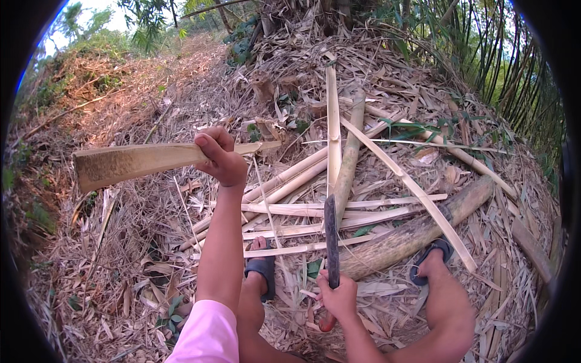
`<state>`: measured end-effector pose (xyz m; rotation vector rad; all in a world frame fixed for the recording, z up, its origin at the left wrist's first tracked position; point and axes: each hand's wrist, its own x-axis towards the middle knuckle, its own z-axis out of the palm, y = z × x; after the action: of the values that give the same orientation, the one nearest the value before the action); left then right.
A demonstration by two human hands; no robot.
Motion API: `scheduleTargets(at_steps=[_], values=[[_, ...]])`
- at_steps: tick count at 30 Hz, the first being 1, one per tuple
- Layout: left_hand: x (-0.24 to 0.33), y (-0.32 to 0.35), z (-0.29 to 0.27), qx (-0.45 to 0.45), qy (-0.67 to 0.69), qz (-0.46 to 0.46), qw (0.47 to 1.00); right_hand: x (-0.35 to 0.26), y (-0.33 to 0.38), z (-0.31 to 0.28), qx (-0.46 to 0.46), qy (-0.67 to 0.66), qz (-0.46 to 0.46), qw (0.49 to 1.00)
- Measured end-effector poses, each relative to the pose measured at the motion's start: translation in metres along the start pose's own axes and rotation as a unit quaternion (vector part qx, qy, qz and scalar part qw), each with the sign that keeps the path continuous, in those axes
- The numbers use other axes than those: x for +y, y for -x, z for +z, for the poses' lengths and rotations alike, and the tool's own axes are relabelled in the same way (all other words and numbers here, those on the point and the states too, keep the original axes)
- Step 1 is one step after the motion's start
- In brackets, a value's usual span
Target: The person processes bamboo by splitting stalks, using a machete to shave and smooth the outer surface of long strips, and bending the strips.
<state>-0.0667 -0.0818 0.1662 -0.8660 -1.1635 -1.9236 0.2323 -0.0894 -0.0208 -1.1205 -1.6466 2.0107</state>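
My left hand (225,158) is raised and wrapped round a split bamboo piece (136,163), which lies nearly level across the view. Its wide end points left and its thin, pointed end sticks out to the right of my fist. Lower down, my right hand (339,297) grips a machete (331,242) with a dark blade pointing away from me. The reddish butt of its handle shows below my fist. Past the blade's tip, a long pale bamboo strip (333,115) runs away over the ground. The machete and the raised piece are apart.
A thick bamboo log (417,227) lies between my sandalled feet, under a slanting bamboo strip (417,190). Several split lengths cross in front of it. A cut stump (262,88) stands farther off. Dry leaves cover the ground, and bamboo stems (508,66) rise at far right.
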Motion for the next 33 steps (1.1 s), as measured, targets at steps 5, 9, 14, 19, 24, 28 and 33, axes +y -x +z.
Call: scheduleTargets(at_steps=[5,9,14,19,24,28,33], values=[[-0.001,-0.002,0.008,0.015,0.004,-0.025,1.0,-0.006,-0.013,0.016,0.004,0.128,-0.098,0.987],[-0.005,-0.006,0.002,-0.001,0.019,-0.029,0.999,-0.063,-0.035,0.05,-0.051,0.076,-0.238,0.967],[-0.009,-0.006,-0.005,-0.008,0.034,0.004,0.999,-0.109,-0.115,0.118,-0.09,0.086,-0.315,0.941],[-0.009,-0.015,-0.016,0.042,0.028,0.005,0.999,-0.109,-0.165,0.149,-0.042,0.112,-0.426,0.897],[-0.012,-0.007,-0.017,0.007,0.047,0.008,0.999,-0.114,-0.159,0.16,0.007,0.043,-0.52,0.853],[-0.015,-0.013,-0.021,-0.001,-0.003,0.036,0.999,-0.109,-0.183,0.169,-0.011,0.211,-0.416,0.884],[-0.019,-0.015,-0.022,0.047,-0.013,0.005,0.999,-0.124,-0.158,0.182,0.065,0.053,-0.563,0.822]])
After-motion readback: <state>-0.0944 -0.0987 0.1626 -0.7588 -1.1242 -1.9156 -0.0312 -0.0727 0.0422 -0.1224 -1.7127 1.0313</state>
